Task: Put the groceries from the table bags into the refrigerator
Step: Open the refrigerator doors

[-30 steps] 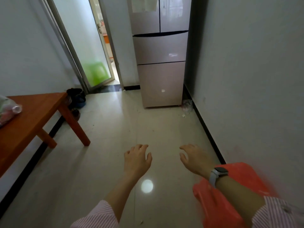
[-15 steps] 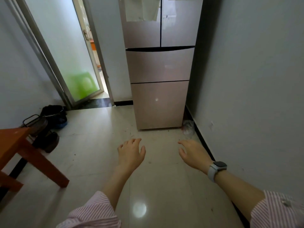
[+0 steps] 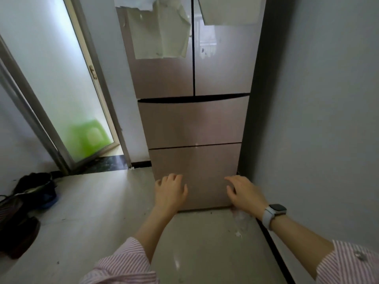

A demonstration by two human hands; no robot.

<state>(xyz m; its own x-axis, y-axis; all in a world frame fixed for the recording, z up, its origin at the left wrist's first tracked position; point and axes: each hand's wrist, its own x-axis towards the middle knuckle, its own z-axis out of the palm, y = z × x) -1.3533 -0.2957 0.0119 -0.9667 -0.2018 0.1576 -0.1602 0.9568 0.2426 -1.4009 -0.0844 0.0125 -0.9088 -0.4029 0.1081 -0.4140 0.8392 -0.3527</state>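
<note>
- Refrigerator [image 3: 194,124] straight ahead at the far end of the room, pinkish-metallic, filling the middle of the view and set tight against the right wall [image 3: 317,99].
- Two upper doors shut, split by a dark vertical seam; below them two drawers, upper drawer [image 3: 193,124] and lower drawer [image 3: 194,160], both closed flush.
- Pale sheets of paper [image 3: 162,33] stuck on the upper left door, another sheet [image 3: 229,11] on the upper right door.
- No groceries or bags in view.
- Left hand [image 3: 170,191] held out in front of the lower drawer, palm down, fingers loosely spread and slightly curled, gripping nothing.
- Right hand [image 3: 244,193] likewise out front near the drawer's right edge, fingers loosely parted and curled, empty; contact with the drawer could not be told.
- Watch [image 3: 273,213] with pale strap on the right wrist; pink-and-white striped sleeves [image 3: 123,265] pushed up both forearms.
- Crumpled clear plastic scrap [image 3: 240,220] on the floor by the refrigerator's near right corner, partly behind the right wrist.
- Glossy pale tiled floor [image 3: 102,212] in the near ground, with a few specks of dirt.
- Frosted glass door [image 3: 67,89] far left of the refrigerator, standing ajar, something green [image 3: 88,138] blurred behind it.
- Dark shoes and a bag-like heap [image 3: 32,193] against the left wall, too dim to make out further.
</note>
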